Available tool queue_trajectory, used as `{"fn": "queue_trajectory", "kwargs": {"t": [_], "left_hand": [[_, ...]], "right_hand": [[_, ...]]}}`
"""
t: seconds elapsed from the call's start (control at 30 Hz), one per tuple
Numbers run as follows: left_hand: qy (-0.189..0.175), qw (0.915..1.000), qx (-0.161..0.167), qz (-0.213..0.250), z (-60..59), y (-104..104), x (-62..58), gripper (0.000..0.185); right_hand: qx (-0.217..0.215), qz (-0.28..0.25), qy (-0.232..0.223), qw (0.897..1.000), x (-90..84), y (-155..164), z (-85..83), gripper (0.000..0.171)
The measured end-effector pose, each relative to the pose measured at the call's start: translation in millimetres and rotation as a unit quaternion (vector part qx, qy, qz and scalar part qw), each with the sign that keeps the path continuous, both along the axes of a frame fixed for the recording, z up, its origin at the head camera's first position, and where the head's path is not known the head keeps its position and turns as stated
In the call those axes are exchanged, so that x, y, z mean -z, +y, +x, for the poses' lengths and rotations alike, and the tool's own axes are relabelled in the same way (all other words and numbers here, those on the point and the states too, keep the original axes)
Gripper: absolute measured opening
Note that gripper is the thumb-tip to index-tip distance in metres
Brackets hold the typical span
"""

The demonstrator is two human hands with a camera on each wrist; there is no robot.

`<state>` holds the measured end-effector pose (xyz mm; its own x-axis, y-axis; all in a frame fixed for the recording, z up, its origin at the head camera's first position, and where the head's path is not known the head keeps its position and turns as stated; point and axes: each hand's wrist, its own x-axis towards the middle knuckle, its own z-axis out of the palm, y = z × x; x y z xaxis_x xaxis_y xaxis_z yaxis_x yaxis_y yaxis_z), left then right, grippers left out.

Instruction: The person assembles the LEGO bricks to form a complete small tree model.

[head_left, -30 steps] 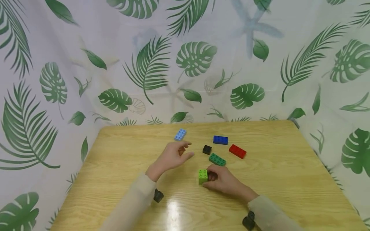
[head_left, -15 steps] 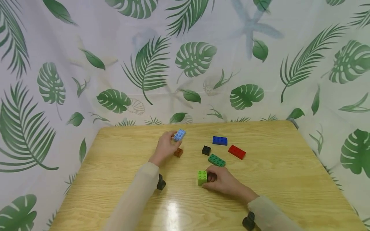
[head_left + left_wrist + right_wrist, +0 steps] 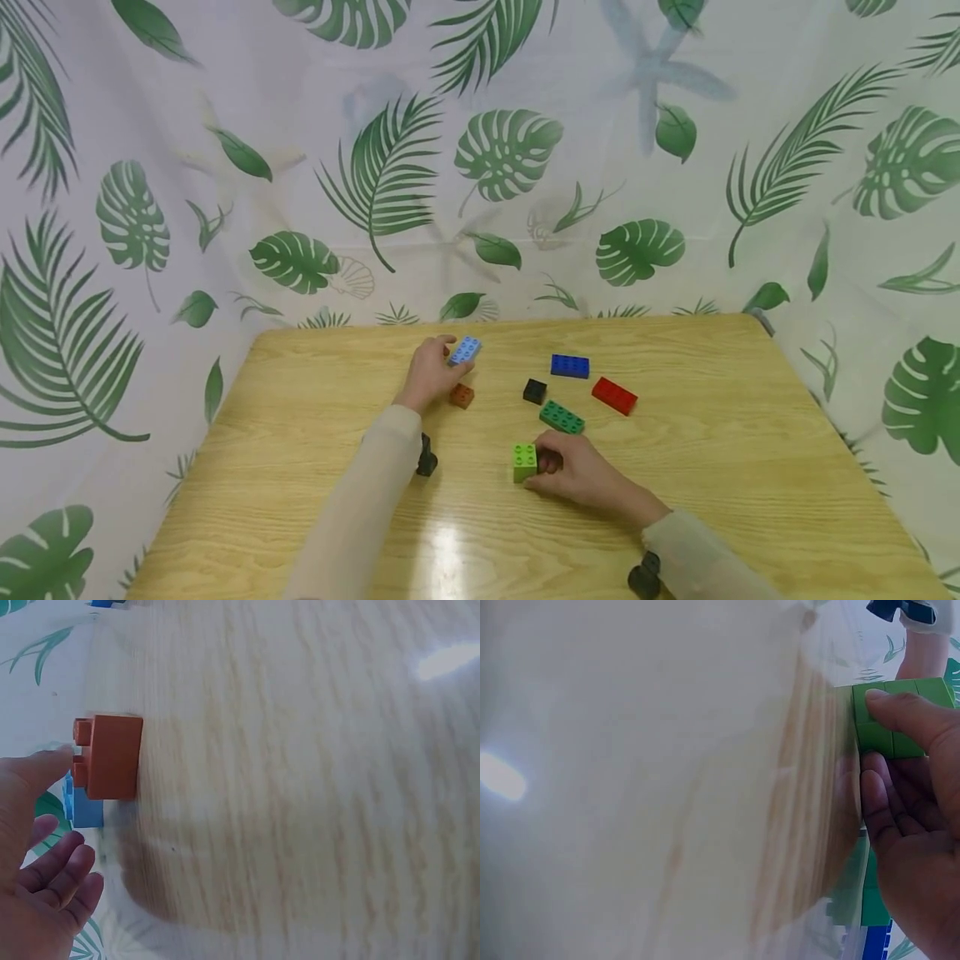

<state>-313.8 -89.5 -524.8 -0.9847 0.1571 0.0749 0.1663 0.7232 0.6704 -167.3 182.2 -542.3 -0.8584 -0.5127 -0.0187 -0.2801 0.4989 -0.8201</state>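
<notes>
My left hand [image 3: 447, 354] reaches to the far side of the table [image 3: 315, 467]. Its thumb and fingers bracket the near end of a light blue brick [image 3: 467, 350] and pinch it. In the left wrist view that hand [image 3: 56, 814] sits at the lower left, with the light blue brick [image 3: 88, 810] just behind a brown brick [image 3: 111, 756]. The brown brick [image 3: 461, 395] lies right beside my left wrist. My right hand [image 3: 546, 467] grips a lime green brick [image 3: 525, 461] standing on the table. In the right wrist view its thumb lies over the brick [image 3: 889, 712].
A black brick [image 3: 535, 390], a dark green brick [image 3: 562, 416], a blue brick [image 3: 570, 365] and a red brick [image 3: 615, 395] lie just beyond my right hand. A leaf-patterned curtain [image 3: 480, 167] walls in the table's back and sides.
My left hand has moved from above the brown brick away to the light blue brick and closed around its end. The right hand has stayed on the lime green brick.
</notes>
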Motion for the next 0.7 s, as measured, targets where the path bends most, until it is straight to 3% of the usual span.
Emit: {"fn": "queue_trajectory", "kwargs": {"t": [0.5, 0.7], "left_hand": [[-0.008, 0.9996, 0.006, -0.025, -4.4, 0.2, 6.4, 0.046], [0.002, 0.9993, 0.036, -0.011, -3.5, -0.5, 1.1, 0.040]], "right_hand": [[0.000, 0.003, 0.003, 1.000, -1.3, -1.6, 0.9, 0.022], [0.000, 0.003, 0.003, 1.000, -1.3, -1.4, 0.4, 0.023]]}}
